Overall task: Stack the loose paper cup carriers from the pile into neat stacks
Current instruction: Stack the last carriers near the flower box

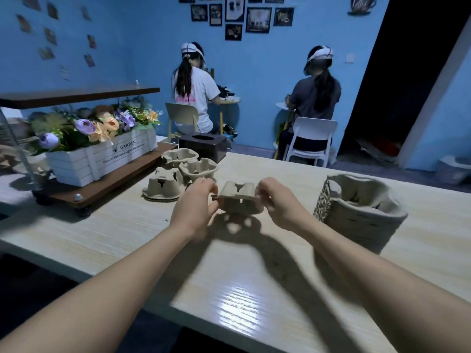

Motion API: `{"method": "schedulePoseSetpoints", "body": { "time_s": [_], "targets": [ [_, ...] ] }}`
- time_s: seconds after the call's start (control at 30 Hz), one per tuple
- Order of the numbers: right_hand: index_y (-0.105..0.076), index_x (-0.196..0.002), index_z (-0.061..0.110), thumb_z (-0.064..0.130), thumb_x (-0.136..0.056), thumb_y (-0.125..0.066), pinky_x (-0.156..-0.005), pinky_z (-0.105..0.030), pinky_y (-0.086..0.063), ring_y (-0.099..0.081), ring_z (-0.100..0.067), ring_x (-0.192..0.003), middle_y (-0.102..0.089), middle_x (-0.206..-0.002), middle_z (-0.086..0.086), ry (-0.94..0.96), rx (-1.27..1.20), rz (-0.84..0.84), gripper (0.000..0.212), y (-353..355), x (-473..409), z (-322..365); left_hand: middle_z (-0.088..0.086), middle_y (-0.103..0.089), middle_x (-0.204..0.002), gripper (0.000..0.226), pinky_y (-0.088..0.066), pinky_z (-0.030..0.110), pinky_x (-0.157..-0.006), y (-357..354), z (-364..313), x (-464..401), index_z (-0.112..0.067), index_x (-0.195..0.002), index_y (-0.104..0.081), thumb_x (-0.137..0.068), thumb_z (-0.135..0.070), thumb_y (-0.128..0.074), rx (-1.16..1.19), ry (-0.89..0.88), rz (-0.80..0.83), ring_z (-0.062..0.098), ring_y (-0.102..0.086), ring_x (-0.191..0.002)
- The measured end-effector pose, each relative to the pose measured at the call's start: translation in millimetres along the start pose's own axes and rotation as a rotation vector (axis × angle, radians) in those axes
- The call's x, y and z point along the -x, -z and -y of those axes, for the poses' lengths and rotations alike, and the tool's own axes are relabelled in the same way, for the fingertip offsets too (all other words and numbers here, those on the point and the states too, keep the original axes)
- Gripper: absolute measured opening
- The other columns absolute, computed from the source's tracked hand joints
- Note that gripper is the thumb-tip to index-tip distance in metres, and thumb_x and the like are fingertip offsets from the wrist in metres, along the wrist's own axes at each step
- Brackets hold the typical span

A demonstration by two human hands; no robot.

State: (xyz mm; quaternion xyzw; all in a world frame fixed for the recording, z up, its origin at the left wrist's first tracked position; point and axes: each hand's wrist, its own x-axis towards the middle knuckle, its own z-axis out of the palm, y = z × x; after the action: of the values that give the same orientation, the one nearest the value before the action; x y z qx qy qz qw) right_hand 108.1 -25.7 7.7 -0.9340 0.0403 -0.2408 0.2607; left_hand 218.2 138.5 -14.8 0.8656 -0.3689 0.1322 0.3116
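Mid-frame above the pale wooden desk [254, 289], both hands, left hand [196, 205] and right hand [277, 202], pinch one grey-brown moulded-pulp cup carrier [239, 198] by its ends; next, probably nest it squarely on the tall carrier stack [362, 212] at right.

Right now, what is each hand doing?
Left hand: closed, pinching the left edge of the cup carrier.
Right hand: closed, pinching the right edge of the same carrier.

Left arm: bare, extended forward from lower left, wrist straight. Left hand [197, 200]: back up, fingers curled, pinching left edge of cup carrier [238, 198]. Right arm: bare, extended from lower right, angled inward. Right hand [276, 200]: fingers curled, pinching carrier's right edge. Hands level, raised above surface.
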Motion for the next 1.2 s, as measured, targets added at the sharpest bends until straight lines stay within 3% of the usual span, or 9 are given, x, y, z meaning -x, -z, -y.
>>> {"method": "schedulePoseSetpoints", "body": {
  "time_s": [0.07,0.3,0.4,0.53,0.7,0.9,1.0,1.13,1.2],
  "targets": [
    [-0.047,-0.081,0.013,-0.005,-0.086,-0.048,-0.062,-0.017,-0.031,-0.042,-0.017,-0.077,-0.048,-0.085,-0.003,-0.038,-0.022,-0.024,0.019,11.7,1.1,5.1,0.002,-0.058,-0.101,0.016,-0.047,0.042,-0.078,3.5,-10.7,-1.2,-0.017,-0.093,-0.053,-0.082,-0.009,-0.06,0.06,0.01,-0.006,0.026,-0.055,-0.091],
    [-0.05,-0.082,0.013,0.01,-0.092,-0.053,-0.077,-0.037,-0.044,-0.05,-0.021,-0.078,-0.053,-0.085,-0.005,-0.131,-0.126,-0.091,0.011,41.8,6.1,17.8,0.002,-0.059,-0.081,0.018,-0.035,0.028,-0.063,19.2,-36.3,-11.5,-0.015,-0.085,-0.052,-0.086,0.003,-0.051,0.238,0.037,-0.042,0.022,-0.054,-0.076],
    [-0.051,-0.087,0.013,0.019,-0.091,-0.058,-0.075,-0.032,-0.043,-0.055,-0.022,-0.082,-0.058,-0.09,-0.006,-0.181,-0.158,-0.102,0.011,53.3,11.4,25.8,0.005,-0.062,-0.084,0.007,-0.047,0.032,-0.068,26.1,-46.4,-18.2,-0.007,-0.09,-0.056,-0.089,-0.001,-0.053,0.344,0.069,-0.072,0.023,-0.056,-0.076],
    [-0.052,-0.093,0.011,0.012,-0.088,-0.058,-0.077,-0.034,-0.046,-0.059,-0.026,-0.091,-0.061,-0.094,-0.004,-0.242,-0.097,-0.17,0.008,74.0,17.3,31.7,0.011,-0.063,-0.086,0.003,-0.055,0.05,-0.079,39.0,-64.2,-25.6,-0.009,-0.089,-0.055,-0.092,-0.008,-0.053,0.549,0.142,-0.02,0.032,-0.062,-0.083],
    [-0.059,-0.093,0.009,0.01,-0.086,-0.063,-0.081,-0.048,-0.054,-0.064,-0.029,-0.088,-0.066,-0.088,-0.008,-0.302,-0.287,-0.308,0.009,103.8,17.7,33.5,0.009,-0.063,-0.098,0.017,-0.053,0.034,-0.073,49.6,-102.2,-29.6,-0.013,-0.103,-0.054,-0.093,-0.026,-0.056,0.767,0.181,-0.016,0.021,-0.061,-0.089],
    [-0.059,-0.093,0.003,0.003,-0.089,-0.06,-0.068,-0.037,-0.057,-0.062,-0.026,-0.08,-0.063,-0.09,-0.016,-0.433,-0.5,-0.419,0.005,136.5,34.1,30.5,0.01,-0.065,-0.096,0.009,-0.05,0.03,-0.074,43.2,-132.9,-28.4,-0.011,-0.1,-0.06,-0.094,-0.015,-0.055,0.798,0.139,0.079,0.019,-0.061,-0.087],
    [-0.06,-0.084,0.008,0.003,-0.084,-0.064,-0.073,-0.041,-0.056,-0.062,-0.025,-0.079,-0.063,-0.088,-0.014,-0.489,-0.474,-0.493,0.007,147.6,44.8,20.9,0.01,-0.066,-0.09,0.011,-0.049,0.024,-0.067,38.4,-151.8,-28.1,-0.007,-0.099,-0.063,-0.093,-0.013,-0.056,0.795,0.091,0.074,0.017,-0.06,-0.078],
    [-0.062,-0.088,0.006,0.003,-0.079,-0.068,-0.066,-0.034,-0.053,-0.058,-0.019,-0.069,-0.061,-0.079,-0.007,-0.544,-0.362,-0.557,0.011,164.1,61.0,8.9,0.006,-0.063,-0.072,0.013,-0.05,0.024,-0.064,28.4,-178.0,-29.0,-0.001,-0.09,-0.063,-0.089,-0.014,-0.063,0.867,0.103,0.065,0.014,-0.055,-0.062],
    [-0.063,-0.075,0.011,0.002,-0.075,-0.069,-0.074,-0.039,-0.054,-0.061,-0.022,-0.075,-0.063,-0.075,-0.005,-0.576,-0.3,-0.568,0.01,170.6,69.0,3.8,0.006,-0.062,-0.067,0.015,-0.051,0.025,-0.063,21.7,-187.8,-27.7,-0.001,-0.087,-0.063,-0.087,-0.016,-0.066,0.88,0.119,0.073,0.013,-0.055,-0.057]
  ]
}}
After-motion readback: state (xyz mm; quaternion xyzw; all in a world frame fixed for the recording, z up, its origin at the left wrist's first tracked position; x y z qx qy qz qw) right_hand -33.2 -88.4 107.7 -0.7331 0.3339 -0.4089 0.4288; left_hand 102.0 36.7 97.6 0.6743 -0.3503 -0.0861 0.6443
